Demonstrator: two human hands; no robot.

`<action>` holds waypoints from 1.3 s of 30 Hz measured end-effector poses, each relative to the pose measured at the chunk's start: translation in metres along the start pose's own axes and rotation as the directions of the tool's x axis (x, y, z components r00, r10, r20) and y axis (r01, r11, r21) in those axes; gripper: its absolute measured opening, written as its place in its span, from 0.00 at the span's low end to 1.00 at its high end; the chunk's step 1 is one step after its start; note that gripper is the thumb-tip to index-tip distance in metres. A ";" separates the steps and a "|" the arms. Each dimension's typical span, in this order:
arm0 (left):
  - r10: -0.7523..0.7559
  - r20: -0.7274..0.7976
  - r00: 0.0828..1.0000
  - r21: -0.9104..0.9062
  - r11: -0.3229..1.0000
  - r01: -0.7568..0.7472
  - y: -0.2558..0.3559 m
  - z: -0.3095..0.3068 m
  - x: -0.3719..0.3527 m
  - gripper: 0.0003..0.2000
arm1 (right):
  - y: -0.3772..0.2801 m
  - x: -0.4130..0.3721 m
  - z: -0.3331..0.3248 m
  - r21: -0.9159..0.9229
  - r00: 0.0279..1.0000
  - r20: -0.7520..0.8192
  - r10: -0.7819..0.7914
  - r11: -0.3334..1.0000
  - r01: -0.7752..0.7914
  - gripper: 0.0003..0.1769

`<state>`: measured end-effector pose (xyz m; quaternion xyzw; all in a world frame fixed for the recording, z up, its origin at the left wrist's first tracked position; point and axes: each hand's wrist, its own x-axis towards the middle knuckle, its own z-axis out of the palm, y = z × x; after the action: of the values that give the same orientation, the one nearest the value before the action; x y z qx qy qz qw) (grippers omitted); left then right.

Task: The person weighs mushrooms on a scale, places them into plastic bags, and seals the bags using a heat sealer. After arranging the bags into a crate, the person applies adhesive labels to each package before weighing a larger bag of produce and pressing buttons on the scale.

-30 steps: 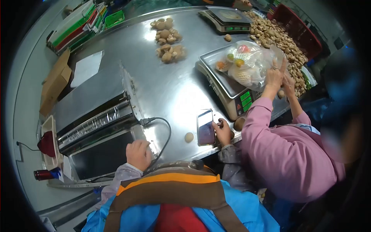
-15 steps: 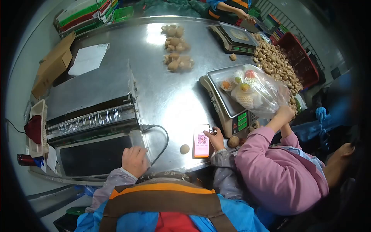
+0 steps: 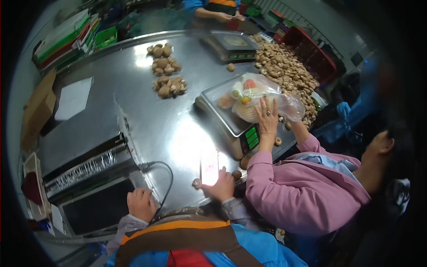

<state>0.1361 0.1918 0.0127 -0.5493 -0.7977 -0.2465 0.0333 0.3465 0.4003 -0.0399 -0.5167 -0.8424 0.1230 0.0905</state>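
My left hand (image 3: 142,204) rests at the right edge of the film wrapping machine (image 3: 129,171), its fingers curled in and nothing visible in them. With my right hand (image 3: 222,184) I grip the lower right of a phone (image 3: 209,167), whose bright screen is washed out. A single mushroom (image 3: 196,183) lies just left of the phone. Beyond it, a scale (image 3: 252,139) with a green display carries a clear bag of fruit in foam nets (image 3: 249,95). A person's hand (image 3: 267,118) in a pink sleeve lies spread on that bag; their other hand is largely hidden.
Piled mushrooms (image 3: 284,66) cover the table's right side beside a red crate (image 3: 307,55). A second scale (image 3: 231,46) stands at the back. Small groups of mushrooms (image 3: 170,86) sit mid-table. A black cord (image 3: 171,171) loops from the machine. Another person's hands (image 3: 231,18) show at the far side.
The view has shifted, so the table appears further left. The person in pink now presses a spread hand on the bag instead of holding its gathered end. My right hand stays at the phone.
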 end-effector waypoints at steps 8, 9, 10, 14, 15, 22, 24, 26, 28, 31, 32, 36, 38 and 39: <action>-0.013 -0.032 0.999 -0.028 1.000 0.012 -0.005 0.007 0.000 0.12 | -0.007 0.003 0.019 0.054 0.990 0.022 0.141 0.988 -0.142 0.50; 0.006 -0.043 0.999 -0.027 1.000 -0.007 -0.006 0.008 0.001 0.12 | -0.002 0.007 0.014 0.099 0.986 0.030 0.161 0.982 -0.163 0.48; 0.019 -0.043 0.999 -0.025 0.999 -0.020 -0.006 0.006 -0.003 0.11 | 0.003 0.009 0.010 0.141 0.981 0.050 0.186 0.971 -0.191 0.46; 0.016 -0.055 0.998 -0.054 0.998 -0.019 -0.005 -0.001 -0.002 0.11 | -0.006 0.020 0.005 -0.113 0.968 0.129 0.216 0.973 -0.202 0.48; 0.021 -0.054 0.998 -0.070 0.997 -0.025 -0.006 0.000 -0.001 0.10 | -0.010 0.025 -0.002 -0.054 0.956 0.174 0.237 0.971 -0.231 0.47; 0.024 -0.069 0.997 -0.123 0.992 -0.033 -0.008 -0.002 0.000 0.07 | -0.003 0.041 -0.020 0.676 0.962 0.269 -0.041 0.720 -0.158 0.34; 0.018 -0.075 0.997 -0.138 0.990 -0.028 -0.007 -0.003 0.000 0.07 | -0.012 0.038 -0.036 0.734 0.971 0.225 0.085 0.641 -0.227 0.33; 0.027 -0.080 0.996 -0.150 0.988 -0.039 -0.007 -0.003 0.001 0.07 | -0.010 0.056 -0.044 0.762 0.980 0.165 0.110 0.617 -0.198 0.32; 0.015 -0.070 0.997 -0.151 0.988 -0.025 -0.008 -0.002 0.000 0.07 | -0.010 0.080 -0.053 0.791 0.985 0.104 0.138 0.589 -0.166 0.30; 0.021 -0.076 0.997 -0.157 0.987 -0.032 -0.008 -0.001 0.001 0.07 | -0.012 0.127 -0.068 0.769 0.992 0.004 0.124 0.635 -0.082 0.27; 0.030 -0.077 0.997 -0.156 0.987 -0.042 -0.009 -0.001 -0.001 0.07 | -0.012 0.143 -0.072 0.788 0.990 0.019 0.137 0.608 -0.099 0.25; 0.029 -0.080 0.996 -0.149 0.988 -0.041 -0.010 0.000 0.001 0.07 | 0.014 0.194 -0.088 0.703 0.944 -0.137 0.300 0.701 -0.121 0.23; 0.020 -0.079 0.997 -0.152 0.988 -0.032 -0.009 -0.001 -0.001 0.07 | 0.047 0.215 -0.084 0.672 0.949 -0.129 0.289 0.729 -0.130 0.21; 0.012 -0.071 0.997 -0.139 0.990 -0.022 -0.008 0.000 -0.001 0.07 | 0.050 0.215 -0.093 0.668 0.943 -0.092 0.320 0.722 -0.180 0.20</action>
<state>0.1292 0.1882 0.0093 -0.5481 -0.7721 -0.3207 0.0248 0.3184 0.6245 0.0391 -0.5718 -0.6550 0.3663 0.3314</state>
